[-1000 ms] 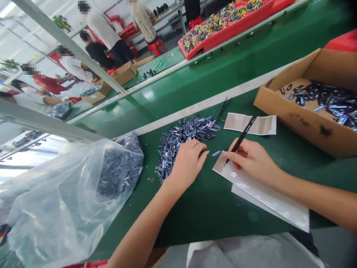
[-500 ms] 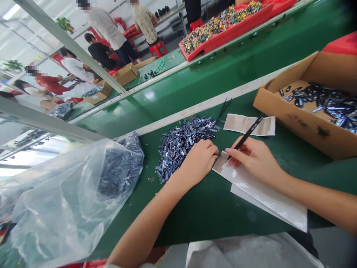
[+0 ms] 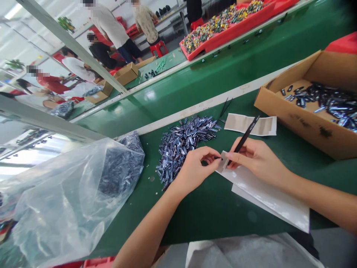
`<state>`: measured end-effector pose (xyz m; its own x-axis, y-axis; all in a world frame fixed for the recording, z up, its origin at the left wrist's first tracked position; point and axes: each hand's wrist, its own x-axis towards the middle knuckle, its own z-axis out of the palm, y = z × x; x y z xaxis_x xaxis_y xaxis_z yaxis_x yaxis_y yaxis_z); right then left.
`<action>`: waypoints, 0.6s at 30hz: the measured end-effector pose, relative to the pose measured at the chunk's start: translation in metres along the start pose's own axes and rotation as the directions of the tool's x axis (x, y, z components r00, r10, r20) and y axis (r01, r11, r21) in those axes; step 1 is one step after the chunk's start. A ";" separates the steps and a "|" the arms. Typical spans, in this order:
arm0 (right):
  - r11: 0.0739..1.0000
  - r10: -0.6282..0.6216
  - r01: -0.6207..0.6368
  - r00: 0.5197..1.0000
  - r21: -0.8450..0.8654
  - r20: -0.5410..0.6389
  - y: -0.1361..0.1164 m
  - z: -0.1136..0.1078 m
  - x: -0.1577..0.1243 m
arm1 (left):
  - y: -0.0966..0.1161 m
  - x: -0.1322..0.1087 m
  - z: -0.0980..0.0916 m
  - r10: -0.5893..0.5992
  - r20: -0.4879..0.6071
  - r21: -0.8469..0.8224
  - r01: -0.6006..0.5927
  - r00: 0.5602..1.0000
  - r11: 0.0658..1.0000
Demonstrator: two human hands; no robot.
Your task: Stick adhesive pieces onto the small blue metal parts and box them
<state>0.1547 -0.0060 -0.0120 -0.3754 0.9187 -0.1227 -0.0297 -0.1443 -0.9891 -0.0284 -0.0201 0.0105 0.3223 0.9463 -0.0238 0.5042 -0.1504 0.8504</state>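
Note:
My left hand (image 3: 196, 167) pinches a small dark metal part (image 3: 216, 158) between thumb and forefinger, just right of a heap of shiny blue-grey metal parts (image 3: 184, 143) on the green table. My right hand (image 3: 255, 158) grips black tweezers (image 3: 244, 136) like a pen, their tips down at the corner of a glossy white sheet (image 3: 264, 197), close to the pinched part. The two hands nearly touch above that sheet's corner.
A clear plastic bag (image 3: 69, 201) holding more parts lies at the left. A cardboard box (image 3: 306, 111) with dark parts stands at the right. A white paper strip (image 3: 262, 125) lies behind my right hand. Beyond a green conveyor (image 3: 195, 78) are red trays (image 3: 223, 26) and several people.
My left hand moved from the heap to the right, picked up the loose part by the sheet's corner and lifted it in a pinch. My right hand stayed put with the tweezers.

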 end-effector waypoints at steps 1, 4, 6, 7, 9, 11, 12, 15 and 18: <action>1.000 -0.010 0.010 1.000 0.009 0.025 0.000 0.001 -0.001 | 0.000 0.000 0.002 -0.015 0.002 -0.082 0.015 1.000 0.997; 0.999 -0.026 0.023 0.997 0.045 0.067 -0.001 0.002 -0.003 | 0.000 -0.001 0.005 -0.091 0.026 -0.331 0.095 0.995 0.939; 0.998 -0.025 0.021 0.997 0.053 0.071 -0.002 0.002 -0.003 | 0.001 -0.001 0.006 -0.185 0.065 -0.461 0.194 0.981 0.866; 0.999 -0.027 0.025 0.998 0.042 0.059 -0.003 0.001 -0.003 | 0.000 -0.002 0.006 -0.230 0.087 -0.505 0.242 0.969 0.829; 0.999 -0.042 0.042 0.999 -0.002 0.003 -0.005 -0.001 -0.003 | -0.001 -0.002 0.006 -0.292 0.121 -0.557 0.308 0.949 0.771; 0.997 -0.070 0.066 0.995 -0.048 -0.071 -0.007 -0.003 -0.003 | -0.004 -0.003 0.008 -0.327 0.152 -0.571 0.353 0.933 0.741; 0.995 -0.082 0.076 0.992 -0.065 -0.098 -0.007 -0.004 -0.003 | -0.005 -0.004 0.009 -0.341 0.175 -0.564 0.378 0.924 0.734; 0.992 -0.094 0.083 0.989 -0.098 -0.110 -0.006 -0.004 -0.003 | -0.006 -0.005 0.014 -0.368 0.243 -0.534 0.440 0.898 0.722; 0.987 -0.100 0.088 0.992 -0.137 -0.081 -0.003 -0.002 -0.003 | -0.005 -0.006 0.019 -0.381 0.259 -0.534 0.461 0.887 0.709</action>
<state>0.1573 -0.0073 -0.0088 -0.2941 0.9553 -0.0292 0.0645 -0.0106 -0.9979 -0.0181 -0.0305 -0.0036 0.3016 0.8228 -0.4817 0.0781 0.4823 0.8725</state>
